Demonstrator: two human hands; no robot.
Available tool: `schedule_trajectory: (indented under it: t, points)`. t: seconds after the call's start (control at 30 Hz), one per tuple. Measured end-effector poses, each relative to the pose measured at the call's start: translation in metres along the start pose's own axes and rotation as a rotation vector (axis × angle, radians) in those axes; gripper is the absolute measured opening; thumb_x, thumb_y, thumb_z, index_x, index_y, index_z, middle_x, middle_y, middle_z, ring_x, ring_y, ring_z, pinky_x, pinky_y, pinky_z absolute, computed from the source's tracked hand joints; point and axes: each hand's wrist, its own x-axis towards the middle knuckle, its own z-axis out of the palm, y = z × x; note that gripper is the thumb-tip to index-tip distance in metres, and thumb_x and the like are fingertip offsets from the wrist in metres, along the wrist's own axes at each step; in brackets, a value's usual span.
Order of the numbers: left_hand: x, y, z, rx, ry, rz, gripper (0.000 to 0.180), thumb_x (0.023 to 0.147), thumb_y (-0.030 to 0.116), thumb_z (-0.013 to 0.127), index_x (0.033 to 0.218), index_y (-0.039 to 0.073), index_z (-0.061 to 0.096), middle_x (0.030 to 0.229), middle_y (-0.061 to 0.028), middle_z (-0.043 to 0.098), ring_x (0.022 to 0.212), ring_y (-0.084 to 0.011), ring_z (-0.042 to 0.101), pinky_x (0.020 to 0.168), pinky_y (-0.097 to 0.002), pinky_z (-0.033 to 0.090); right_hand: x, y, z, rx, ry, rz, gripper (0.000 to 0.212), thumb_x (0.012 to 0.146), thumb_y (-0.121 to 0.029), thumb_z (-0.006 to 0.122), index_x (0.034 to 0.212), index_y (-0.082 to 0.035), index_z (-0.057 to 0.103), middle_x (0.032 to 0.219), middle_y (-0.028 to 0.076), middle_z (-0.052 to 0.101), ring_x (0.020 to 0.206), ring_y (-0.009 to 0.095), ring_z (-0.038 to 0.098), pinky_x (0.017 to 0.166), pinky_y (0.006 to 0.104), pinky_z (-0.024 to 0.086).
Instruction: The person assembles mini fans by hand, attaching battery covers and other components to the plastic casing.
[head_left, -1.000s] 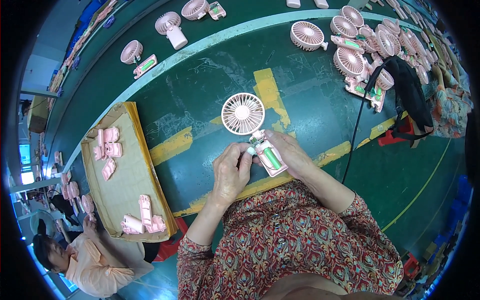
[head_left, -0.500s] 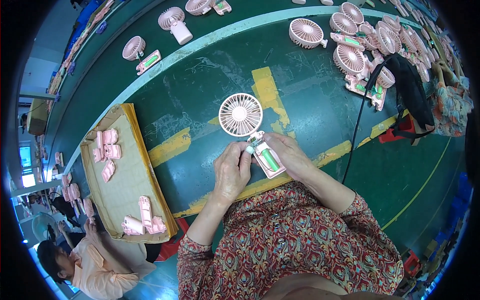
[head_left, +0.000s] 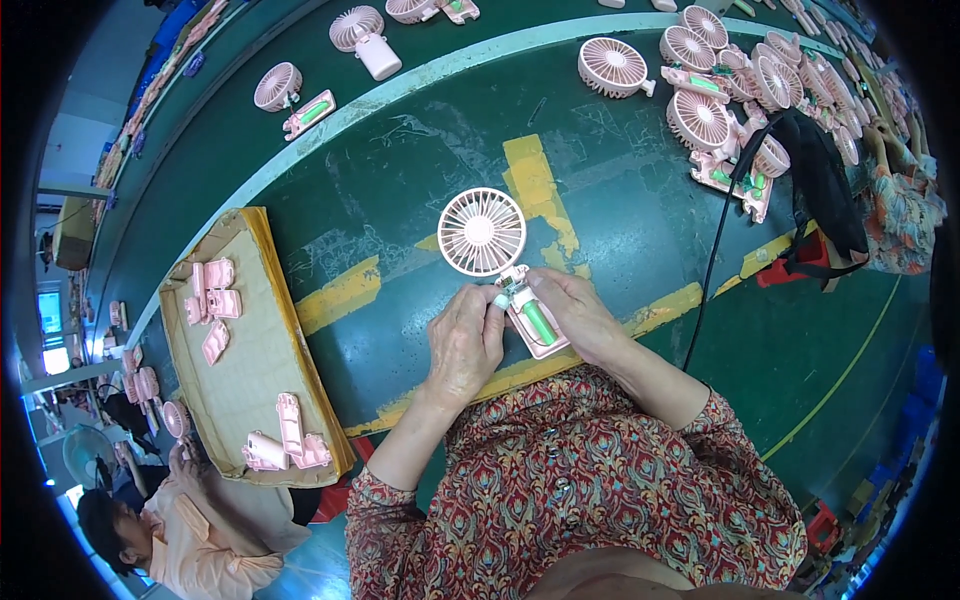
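1. Pink handheld fan (head_left: pixel 522 285), seen from the head view, is held just above or against the tabletop (head_left: pixel 400 200) in front of the person; which of the two cannot be told.
2. Its round fan head (head_left: pixel 481 232) points away from the person, grille up, and its open handle shell (head_left: pixel 545 349) slants back toward the patterned shirt (head_left: pixel 590 470).
3. Inside the shell lies a green battery cell (head_left: pixel 537 322), with a small circuit board (head_left: pixel 512 281) near the neck.
4. Both hands are closed on the fan: the left hand (head_left: pixel 463 335) pinches at the shell's left edge beside the neck, a small pale piece (head_left: pixel 500 300) at its thumb tip; the right hand (head_left: pixel 580 315) grips the shell's right side.
5. At the left, a cardboard tray (head_left: pixel 262 290) holds pink shell pieces in two groups, one toward its far end (head_left: pixel 214 292) and one toward its near end (head_left: pixel 290 435).
6. Far right, a pile of pink fans (head_left: pixel 695 120) lies beside a black bag (head_left: pixel 825 195), and a black cable (head_left: pixel 713 270) runs down toward the table edge.
7. Beyond a pale rail (head_left: pixel 430 78), more fans (head_left: pixel 277 87) lie on a green surface.
8. Lower left, a co-worker in a peach shirt (head_left: pixel 205 545) has a hand at another fan (head_left: pixel 176 420).
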Motion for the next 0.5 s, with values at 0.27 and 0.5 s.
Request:
schedule_trajectory:
  t: [0.27,0.5]
  points:
    - [0.006,0.011,-0.005,0.098,0.032,0.090,0.022,0.075,-0.006,0.058,0.096,0.000,0.058,0.084,-0.0130,0.060,0.071,-0.0287,0.062,0.060,-0.0361,0.050,0.000,-0.001,-0.002,-0.072,-0.021,0.004,0.037,0.098,-0.028,0.042,0.117,0.002,0.053,0.094,0.004,0.060,0.081,0.007,0.058,0.071,0.0207,0.048]
    - [0.002,0.011,-0.008,0.258,-0.062,0.238,0.040,0.068,-0.005,0.059,0.107,0.000,0.059,0.090,-0.0120,0.057,0.077,-0.0274,0.061,0.064,-0.0373,0.053,-0.005,-0.003,-0.006,-0.096,-0.218,-0.099,0.032,0.095,-0.015,0.047,0.124,-0.001,0.046,0.100,0.005,0.060,0.089,0.008,0.057,0.077,0.0241,0.047]
